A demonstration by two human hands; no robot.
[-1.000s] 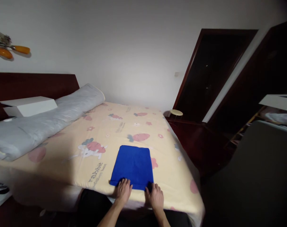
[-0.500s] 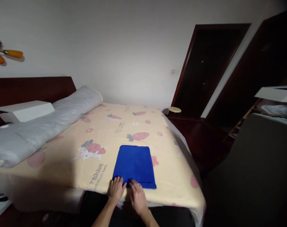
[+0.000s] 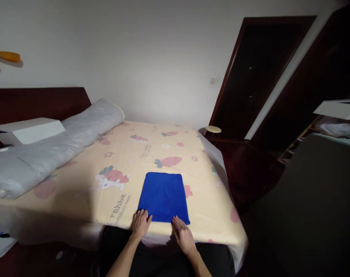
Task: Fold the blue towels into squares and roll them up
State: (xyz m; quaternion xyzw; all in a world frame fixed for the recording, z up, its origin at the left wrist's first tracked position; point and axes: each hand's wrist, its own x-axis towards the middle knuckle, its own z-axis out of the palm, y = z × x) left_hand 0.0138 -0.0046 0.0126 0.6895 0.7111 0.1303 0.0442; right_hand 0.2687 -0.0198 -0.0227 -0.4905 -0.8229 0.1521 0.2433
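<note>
A blue folded cloth (image 3: 163, 196) lies flat on the bed close to its near edge, in a nearly square shape. My left hand (image 3: 141, 224) rests at the cloth's near left corner. Its fingertips bend over the edge, and the thumb stands apart. My right hand (image 3: 184, 234) touches the near edge toward the right corner, fingers stretched out over the border. Neither hand lifts the cloth. The undersides of my fingers are hidden.
A yellow bedsheet (image 3: 151, 148) with carrot and rabbit prints covers the bed. A rolled grey mattress or quilt (image 3: 62, 142) lies along the left, with a white box (image 3: 37, 130) by it. A round stool (image 3: 213, 129) stands beyond the bed, before the dark door (image 3: 258, 77).
My right hand has slid right along the cloth's near edge, away from my left hand. The folded strip seen there before now looks smoother. The view has tilted down slightly.
</note>
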